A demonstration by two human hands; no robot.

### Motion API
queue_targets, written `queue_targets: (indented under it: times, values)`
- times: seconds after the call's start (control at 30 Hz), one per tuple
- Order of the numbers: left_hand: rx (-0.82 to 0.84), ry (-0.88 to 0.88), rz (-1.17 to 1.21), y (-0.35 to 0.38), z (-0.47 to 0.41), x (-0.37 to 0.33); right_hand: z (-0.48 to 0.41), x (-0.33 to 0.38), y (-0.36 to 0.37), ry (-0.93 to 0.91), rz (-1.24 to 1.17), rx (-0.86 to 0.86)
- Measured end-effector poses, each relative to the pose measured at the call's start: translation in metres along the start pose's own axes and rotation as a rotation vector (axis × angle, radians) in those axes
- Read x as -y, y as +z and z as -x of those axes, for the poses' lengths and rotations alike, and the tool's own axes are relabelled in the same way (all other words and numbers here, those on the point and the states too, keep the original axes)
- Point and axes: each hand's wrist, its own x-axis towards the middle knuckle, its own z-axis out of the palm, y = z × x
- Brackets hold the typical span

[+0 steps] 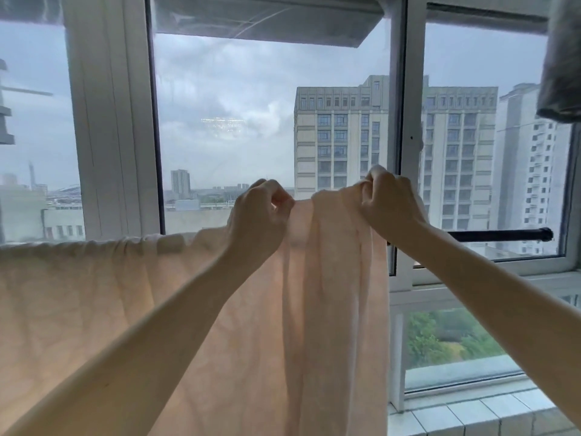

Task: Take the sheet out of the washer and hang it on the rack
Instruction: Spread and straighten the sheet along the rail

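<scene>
Left hand (pixel 261 212) and right hand (pixel 390 202) pinched the sheet (pixel 94 294) at twelve o'clock. Uneven weight could drag it off the rack (pixel 503 235).

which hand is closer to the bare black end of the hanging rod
Right. The right hand grips the pale peach fabric sheet just left of the bare black rod end; the left hand pinches the sheet farther left.

thin matt peach cloth sheet (pixel 330 309), smooth dark metal rod (pixel 503 236), glossy window glass (pixel 220 121)
</scene>
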Motion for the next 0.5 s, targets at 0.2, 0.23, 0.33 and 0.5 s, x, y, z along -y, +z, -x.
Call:
queue_targets:
  times: [0.2, 0.23, 0.33, 0.5]
  values:
    - [0.172, -0.039, -0.029, 0.036, -0.001, -0.018, -0.002, -0.047, -0.008, -0.038, -0.004, 0.056]
    - [0.264, -0.038, -0.031, 0.042, 0.000, -0.022, -0.005, -0.054, -0.008, -0.021, -0.028, 0.079]
    - [0.380, 0.004, -0.101, 0.058, 0.001, -0.037, -0.017, -0.069, -0.007, 0.064, -0.149, 0.125]
    - [0.272, -0.062, -0.263, 0.068, -0.001, -0.054, -0.029, -0.090, -0.015, 0.095, -0.158, 0.105]
